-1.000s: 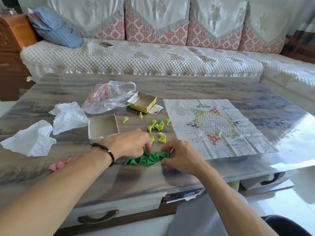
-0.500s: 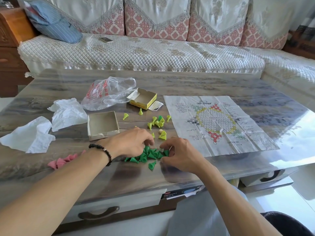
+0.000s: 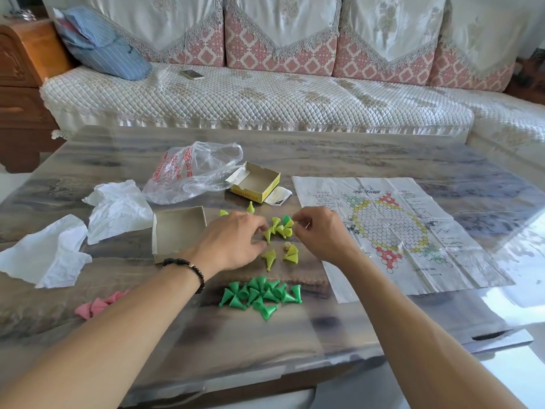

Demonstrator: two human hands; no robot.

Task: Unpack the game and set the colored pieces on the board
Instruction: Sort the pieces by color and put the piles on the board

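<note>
A loose cluster of yellow cone pieces (image 3: 279, 229) lies on the table between my hands. My left hand (image 3: 233, 242), with a dark bead bracelet on its wrist, pinches a yellow piece at the cluster's left edge. From the right, the curled fingertips of my right hand (image 3: 320, 234) pinch a piece at the cluster's top. Two more yellow pieces (image 3: 280, 255) lie just in front. A pile of green cone pieces (image 3: 259, 295) sits nearer me, untouched. Pink pieces (image 3: 97, 305) lie at the left, partly behind my forearm. The paper board (image 3: 392, 231) lies flat on the right with no pieces on it.
An open grey box tray (image 3: 177, 228) sits left of my left hand. A yellow box (image 3: 255, 184) and a plastic bag (image 3: 191, 172) lie behind the pieces. Crumpled white papers (image 3: 118, 208) are at the left. A sofa stands behind the table (image 3: 354, 154).
Both hands have left the green pile and moved away from me to the yellow pieces. The green pile now lies uncovered near the table's front.
</note>
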